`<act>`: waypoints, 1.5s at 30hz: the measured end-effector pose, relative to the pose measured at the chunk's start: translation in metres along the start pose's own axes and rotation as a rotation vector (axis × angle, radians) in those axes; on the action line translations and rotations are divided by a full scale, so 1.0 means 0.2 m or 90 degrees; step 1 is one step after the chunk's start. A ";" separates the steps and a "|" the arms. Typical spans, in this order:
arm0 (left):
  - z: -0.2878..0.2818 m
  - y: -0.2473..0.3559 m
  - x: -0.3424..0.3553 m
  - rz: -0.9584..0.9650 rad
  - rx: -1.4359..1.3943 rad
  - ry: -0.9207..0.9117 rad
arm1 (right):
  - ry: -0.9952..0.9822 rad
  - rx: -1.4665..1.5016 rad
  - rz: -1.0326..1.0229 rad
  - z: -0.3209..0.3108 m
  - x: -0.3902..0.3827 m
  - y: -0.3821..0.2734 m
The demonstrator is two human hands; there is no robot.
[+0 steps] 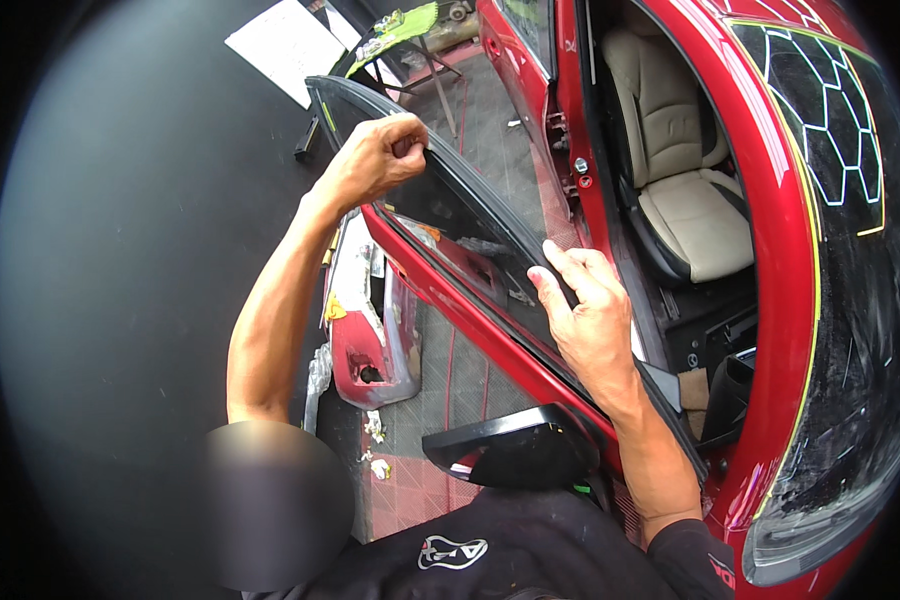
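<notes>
Door frame: the black window frame (490,215) of an open red car door (470,310), a thin curved band with a matte, rubbery look, running from the top left down toward the mirror.
Door skin: glossy red painted metal, smooth, with a long straight upper edge just under the glass opening.
Left hand (378,155): fist curled over the top corner of the window frame, knuckles up, fingers wrapped and pressed together round the black edge; the forearm stretches out long from the lower left.
Right hand (582,310): laid flat along the lower run of the frame, fingers straight and close together pointing up the band, thumb tucked on the near side; whether it pinches the strip or only presses on it, I cannot tell.
Side mirror (515,450): black, glossy, wedge-shaped housing, just below the right wrist.
Car seat (680,170): cream, padded, smooth upholstery inside the cabin beyond the door.
Windscreen (840,200): dark glass at the right, marked with white hexagon outlines and a yellow-green line along the edge.
Floor (470,120): grey ribbed matting under the door.
Detached part (365,320): a red, scuffed body piece standing on the floor below the left forearm.
</notes>
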State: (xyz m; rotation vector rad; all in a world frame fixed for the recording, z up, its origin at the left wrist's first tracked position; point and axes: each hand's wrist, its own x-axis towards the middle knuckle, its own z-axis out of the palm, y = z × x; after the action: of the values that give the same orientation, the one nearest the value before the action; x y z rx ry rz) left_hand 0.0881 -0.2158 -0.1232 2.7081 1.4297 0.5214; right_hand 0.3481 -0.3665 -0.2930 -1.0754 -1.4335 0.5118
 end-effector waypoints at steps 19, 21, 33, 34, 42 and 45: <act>-0.03 -0.17 0.02 -0.165 -0.336 0.153 | -0.006 -0.013 -0.002 -0.01 0.00 -0.02; -0.03 -0.18 0.03 -0.203 -0.394 0.162 | -0.014 -0.002 0.014 -0.01 0.00 -0.02; -0.04 -0.34 0.10 -0.244 -0.685 0.362 | -0.006 0.004 0.002 0.00 0.00 -0.01; -0.05 -0.35 0.11 -0.251 -0.692 0.380 | -0.006 0.001 -0.001 0.00 0.00 -0.01; -0.09 -0.46 0.17 -0.252 -0.725 0.475 | -0.002 -0.011 -0.026 0.01 0.00 0.01; -0.11 -0.48 0.19 -0.253 -0.727 0.504 | -0.002 -0.016 -0.034 0.01 0.00 -0.01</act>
State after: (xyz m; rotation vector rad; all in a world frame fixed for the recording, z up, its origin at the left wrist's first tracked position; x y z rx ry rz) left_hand 0.0252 -0.1335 -0.1100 1.3066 1.1027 1.7738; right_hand 0.3463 -0.3665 -0.2923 -1.0549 -1.4704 0.4582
